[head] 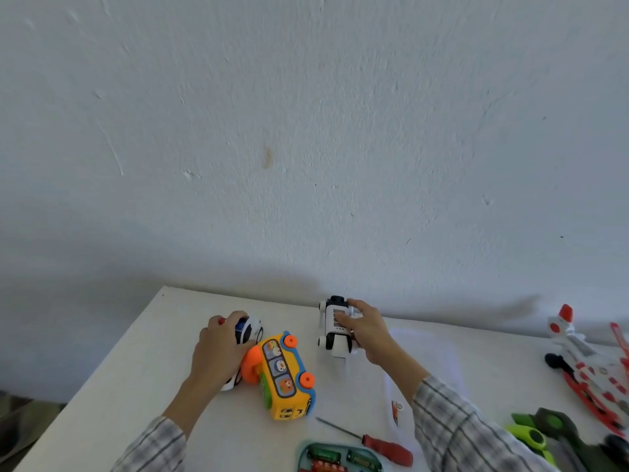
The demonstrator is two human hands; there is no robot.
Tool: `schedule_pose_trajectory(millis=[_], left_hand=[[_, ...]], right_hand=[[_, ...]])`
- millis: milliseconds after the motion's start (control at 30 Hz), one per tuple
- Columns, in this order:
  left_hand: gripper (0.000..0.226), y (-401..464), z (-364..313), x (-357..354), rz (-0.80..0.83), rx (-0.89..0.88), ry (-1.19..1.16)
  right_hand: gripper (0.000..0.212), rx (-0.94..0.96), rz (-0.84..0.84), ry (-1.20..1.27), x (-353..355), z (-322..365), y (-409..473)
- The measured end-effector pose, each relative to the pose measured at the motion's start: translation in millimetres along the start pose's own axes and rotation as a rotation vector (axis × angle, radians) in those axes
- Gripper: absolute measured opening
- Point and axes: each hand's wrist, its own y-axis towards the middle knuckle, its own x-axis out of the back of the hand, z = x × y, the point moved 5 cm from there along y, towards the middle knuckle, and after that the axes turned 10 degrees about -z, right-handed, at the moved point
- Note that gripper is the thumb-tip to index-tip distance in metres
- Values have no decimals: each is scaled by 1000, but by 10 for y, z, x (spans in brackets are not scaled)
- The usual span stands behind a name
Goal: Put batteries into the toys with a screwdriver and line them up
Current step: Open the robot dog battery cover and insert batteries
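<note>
Your left hand [218,349] grips the police car [250,330] beside the bus [286,376]; your right hand [366,330] grips the white robot toy [335,327]. The screwdriver [371,441] lies untouched near you — handle toward your right hand.

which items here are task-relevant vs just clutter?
In play:
left hand gripping the white-and-blue toy car
right hand gripping the white-and-black toy
yellow toy bus
red-handled screwdriver
tray of batteries

Lying about, though possibly next in line:
red-and-white toy plane
green-and-grey toy
clear plastic bag
</note>
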Motion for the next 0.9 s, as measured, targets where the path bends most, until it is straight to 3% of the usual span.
schedule_pose_trajectory(millis=[367, 500, 667, 800, 900], left_hand=[[44, -360, 177, 199, -22, 33, -67], [39, -518, 223, 255, -39, 43, -31], [39, -686, 300, 343, 22, 46, -17], [59, -766, 300, 409, 160, 55, 202], [76, -771, 156, 452, 206, 56, 134]], right_hand=[[41, -15, -25, 50, 12, -16, -65], [38, 60, -4, 30, -111, 79, -135], [37, 61, 1, 8, -311, 109, -173], [37, 18, -23, 37, -308, 203, -227], [41, 11, 4, 104, -240, 452, -326]])
